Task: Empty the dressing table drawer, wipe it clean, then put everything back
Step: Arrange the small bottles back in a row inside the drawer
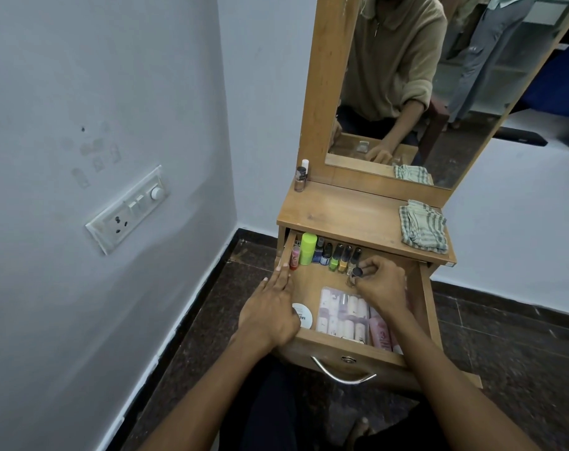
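A person's left hand [271, 315] lay flat with straight fingers on the left wall of the open drawer [427, 307], steadying it, while the right hand [379, 283] pinched a small nail polish bottle [354, 277] by its cap, apparently during emptying or refilling. The next move likely needed a careful upright lift. A checked cloth [423, 226] waited on the tabletop.
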